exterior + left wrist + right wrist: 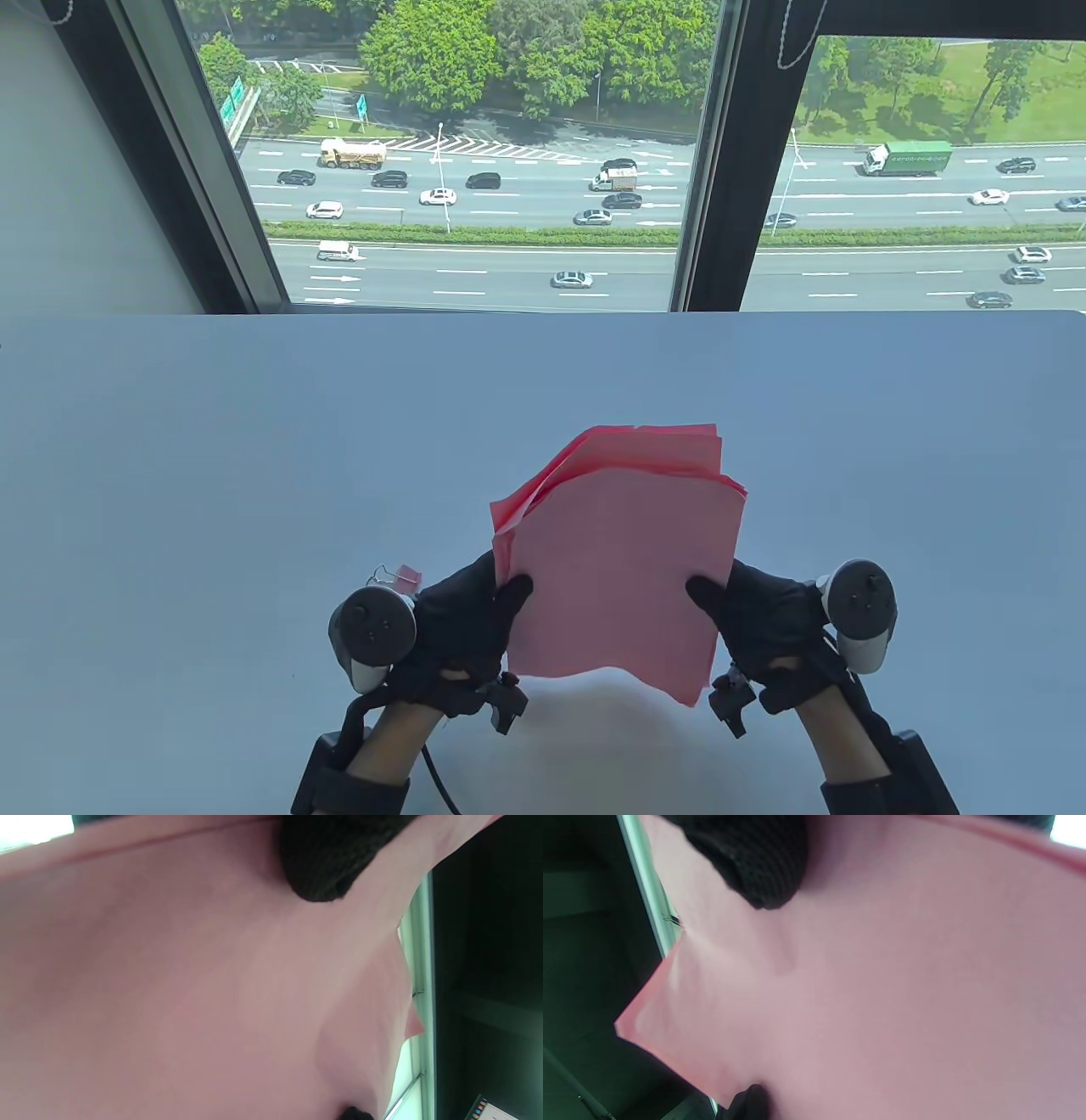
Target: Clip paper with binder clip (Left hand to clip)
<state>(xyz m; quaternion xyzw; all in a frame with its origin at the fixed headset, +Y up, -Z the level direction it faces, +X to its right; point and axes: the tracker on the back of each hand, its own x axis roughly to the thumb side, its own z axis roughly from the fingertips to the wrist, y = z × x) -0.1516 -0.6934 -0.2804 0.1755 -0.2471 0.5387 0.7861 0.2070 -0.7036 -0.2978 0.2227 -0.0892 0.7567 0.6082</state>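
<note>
Both hands, left hand (pixel 462 628) and right hand (pixel 768 632), hold the pink paper (pixel 624 564); only the table view shows the binder clip (pixel 399 577) left of it.

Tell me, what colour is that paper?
Pink; the stack of paper shows best in the table view.

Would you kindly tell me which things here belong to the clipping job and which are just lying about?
For the job: pink paper stack, held by left hand and right hand; binder clip on the table.
Just about: nothing else on the table.
</note>
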